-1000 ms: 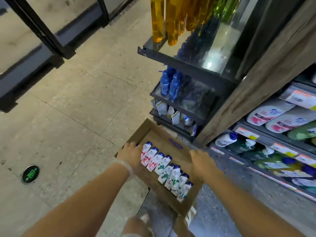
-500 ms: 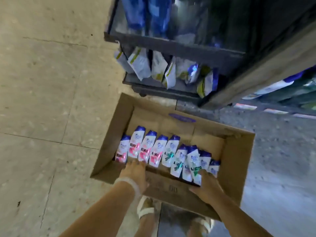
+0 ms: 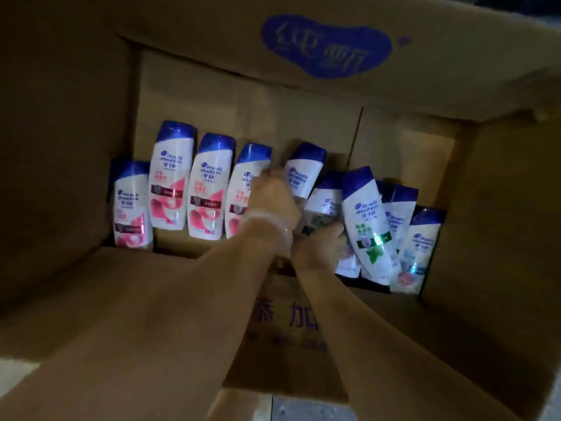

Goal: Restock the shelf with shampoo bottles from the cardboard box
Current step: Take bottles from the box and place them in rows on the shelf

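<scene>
An open cardboard box (image 3: 60, 153) fills the head view. A row of several white shampoo bottles with blue caps leans against its near wall: pink-labelled ones (image 3: 171, 180) on the left, green-labelled ones (image 3: 368, 220) on the right. My left hand (image 3: 271, 199), with a pale bracelet on the wrist, is closed around a bottle (image 3: 303, 174) in the middle of the row, raised slightly above its neighbours. Just to its right, my right hand (image 3: 318, 249) grips the lower end of another bottle (image 3: 323, 208). Both hands hide those bottles' labels.
The far flap of the box carries a blue oval logo (image 3: 326, 45). The near flap (image 3: 291, 323), printed with purple characters, lies under my forearms. A strip of grey floor (image 3: 303, 405) shows at the bottom edge. The shelf is out of view.
The camera has dropped close into the box. Both hands moved from the box's near edge onto the bottles, and each closed on one in the middle of the row.
</scene>
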`<act>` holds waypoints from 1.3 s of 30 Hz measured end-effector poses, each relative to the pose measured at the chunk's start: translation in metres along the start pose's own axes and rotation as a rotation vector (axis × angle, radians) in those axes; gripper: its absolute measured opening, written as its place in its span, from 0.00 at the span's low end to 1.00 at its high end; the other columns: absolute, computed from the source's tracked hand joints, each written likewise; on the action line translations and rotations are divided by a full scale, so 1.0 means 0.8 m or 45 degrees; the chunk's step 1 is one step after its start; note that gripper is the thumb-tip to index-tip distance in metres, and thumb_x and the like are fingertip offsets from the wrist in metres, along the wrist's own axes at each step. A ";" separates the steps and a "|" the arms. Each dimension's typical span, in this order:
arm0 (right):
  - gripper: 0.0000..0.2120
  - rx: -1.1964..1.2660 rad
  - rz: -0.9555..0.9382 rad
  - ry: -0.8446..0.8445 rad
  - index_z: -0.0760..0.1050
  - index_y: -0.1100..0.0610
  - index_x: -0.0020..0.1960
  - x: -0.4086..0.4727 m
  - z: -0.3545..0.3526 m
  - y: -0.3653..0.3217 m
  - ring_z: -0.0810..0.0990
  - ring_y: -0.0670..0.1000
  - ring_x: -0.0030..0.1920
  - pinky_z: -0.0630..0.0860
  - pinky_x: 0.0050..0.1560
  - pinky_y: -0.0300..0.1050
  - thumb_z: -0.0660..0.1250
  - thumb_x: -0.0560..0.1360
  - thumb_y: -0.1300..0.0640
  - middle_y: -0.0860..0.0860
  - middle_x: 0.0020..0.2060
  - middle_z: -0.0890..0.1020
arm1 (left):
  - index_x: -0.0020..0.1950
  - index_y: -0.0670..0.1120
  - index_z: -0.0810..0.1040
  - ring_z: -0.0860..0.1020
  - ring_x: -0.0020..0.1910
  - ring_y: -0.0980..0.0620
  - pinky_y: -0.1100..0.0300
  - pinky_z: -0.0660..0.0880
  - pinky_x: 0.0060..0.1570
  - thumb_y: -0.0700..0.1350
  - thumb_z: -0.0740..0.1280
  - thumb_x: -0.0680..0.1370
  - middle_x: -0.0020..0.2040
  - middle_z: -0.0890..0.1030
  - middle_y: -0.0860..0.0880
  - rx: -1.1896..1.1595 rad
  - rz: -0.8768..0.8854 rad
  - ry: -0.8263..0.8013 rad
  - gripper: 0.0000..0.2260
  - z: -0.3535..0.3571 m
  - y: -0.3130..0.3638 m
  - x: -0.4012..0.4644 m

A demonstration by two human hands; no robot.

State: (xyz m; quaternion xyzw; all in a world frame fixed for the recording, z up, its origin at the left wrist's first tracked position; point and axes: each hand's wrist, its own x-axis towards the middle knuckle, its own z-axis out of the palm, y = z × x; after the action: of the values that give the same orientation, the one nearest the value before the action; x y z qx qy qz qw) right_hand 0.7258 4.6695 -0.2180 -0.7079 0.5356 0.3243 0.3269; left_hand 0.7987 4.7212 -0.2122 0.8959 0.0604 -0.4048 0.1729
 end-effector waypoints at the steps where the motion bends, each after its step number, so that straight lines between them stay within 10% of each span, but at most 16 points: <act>1: 0.31 0.027 0.030 0.015 0.54 0.63 0.69 0.003 0.005 0.002 0.64 0.60 0.68 0.68 0.61 0.50 0.67 0.74 0.57 0.61 0.70 0.61 | 0.66 0.39 0.66 0.70 0.63 0.41 0.52 0.66 0.63 0.50 0.69 0.73 0.63 0.72 0.39 0.105 0.011 -0.052 0.26 -0.002 0.006 0.006; 6: 0.41 -0.114 -0.062 0.002 0.54 0.64 0.70 0.010 0.007 0.009 0.66 0.59 0.67 0.64 0.66 0.50 0.73 0.67 0.50 0.60 0.67 0.66 | 0.67 0.38 0.63 0.67 0.65 0.42 0.54 0.65 0.64 0.51 0.70 0.72 0.65 0.68 0.41 0.314 -0.009 -0.084 0.31 -0.007 0.013 0.034; 10: 0.38 0.162 0.017 -0.087 0.65 0.62 0.65 0.026 0.014 0.003 0.74 0.57 0.62 0.71 0.63 0.50 0.77 0.61 0.52 0.56 0.60 0.76 | 0.64 0.40 0.60 0.75 0.59 0.39 0.54 0.70 0.52 0.44 0.72 0.70 0.59 0.75 0.41 -0.070 -0.091 -0.085 0.30 -0.004 0.001 0.035; 16: 0.26 0.598 -0.075 -0.567 0.67 0.60 0.56 0.014 -0.029 -0.018 0.80 0.50 0.42 0.77 0.32 0.38 0.71 0.63 0.75 0.51 0.42 0.79 | 0.61 0.45 0.66 0.76 0.48 0.50 0.60 0.69 0.46 0.48 0.75 0.68 0.47 0.75 0.50 -0.521 -0.091 -0.093 0.27 -0.041 -0.027 0.001; 19: 0.28 0.521 -0.159 -0.689 0.68 0.55 0.56 -0.019 -0.066 -0.030 0.80 0.50 0.46 0.77 0.36 0.40 0.74 0.63 0.72 0.50 0.45 0.80 | 0.56 0.46 0.66 0.75 0.39 0.56 0.65 0.71 0.35 0.45 0.75 0.68 0.41 0.76 0.52 -0.718 -0.145 -0.063 0.24 -0.088 -0.042 -0.041; 23: 0.29 0.566 -0.243 -0.712 0.68 0.55 0.56 -0.083 -0.136 -0.061 0.80 0.54 0.47 0.77 0.34 0.43 0.74 0.62 0.75 0.53 0.47 0.80 | 0.56 0.44 0.71 0.80 0.47 0.46 0.53 0.78 0.47 0.43 0.78 0.64 0.48 0.81 0.46 -0.870 -0.177 0.007 0.25 -0.157 -0.037 -0.113; 26: 0.26 0.566 -0.406 -0.762 0.69 0.57 0.55 -0.148 -0.206 -0.098 0.80 0.48 0.36 0.73 0.24 0.34 0.73 0.63 0.75 0.50 0.40 0.80 | 0.50 0.46 0.76 0.82 0.46 0.45 0.49 0.80 0.48 0.41 0.78 0.64 0.47 0.83 0.45 -1.007 -0.114 0.012 0.18 -0.222 -0.004 -0.167; 33: 0.31 0.687 -0.771 -0.677 0.70 0.54 0.57 -0.314 -0.391 -0.166 0.81 0.54 0.51 0.79 0.52 0.56 0.73 0.62 0.76 0.54 0.50 0.82 | 0.47 0.45 0.77 0.80 0.32 0.63 0.71 0.76 0.31 0.33 0.76 0.66 0.40 0.82 0.50 -1.211 0.251 0.092 0.14 -0.392 0.117 -0.312; 39: 0.39 0.768 -0.965 -0.578 0.71 0.54 0.59 -0.482 -0.549 -0.166 0.82 0.54 0.47 0.77 0.36 0.43 0.76 0.49 0.66 0.54 0.49 0.83 | 0.42 0.50 0.75 0.79 0.29 0.66 0.72 0.74 0.29 0.32 0.77 0.63 0.35 0.84 0.54 -1.197 0.530 0.149 0.18 -0.521 0.215 -0.471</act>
State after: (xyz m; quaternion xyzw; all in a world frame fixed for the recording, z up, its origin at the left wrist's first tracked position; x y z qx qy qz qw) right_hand 0.8195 4.5527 0.3626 -0.6383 0.2279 0.1600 0.7176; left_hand 0.8844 4.7225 0.3695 0.7357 0.0659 -0.2401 0.6299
